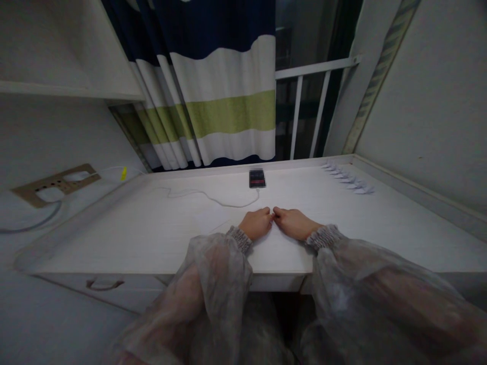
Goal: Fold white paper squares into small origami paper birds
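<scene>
On the left wall there is a brown socket panel (57, 183) with white plugs in it, and below, under the white desk (125, 228), a drawer handle (104, 285). Next comes the striped curtain (228, 76), navy, white and green, hanging behind the desk. A white cable (232, 206) lies in a loose curve on the desk top; its right end joins the phone (257, 178), which lies just beyond the hands, near the back edge.

The left hand (256, 223) comes out from a translucent sleeve with a gathered cuff, the forearm slanting inward and forward. Its back is up, and its fingers curl under and toward the other hand. The right hand (297, 223) mirrors this pose, back upward, wrist slightly bent, fingers curled inward. The tips of both hands meet or nearly meet (I cannot tell which), and whether they pinch something small is hidden from this view.

Further right, a white railing (317, 67) crosses the window, and folded white papers (348, 181) stand in a slanting row near the desk's far right corner.
</scene>
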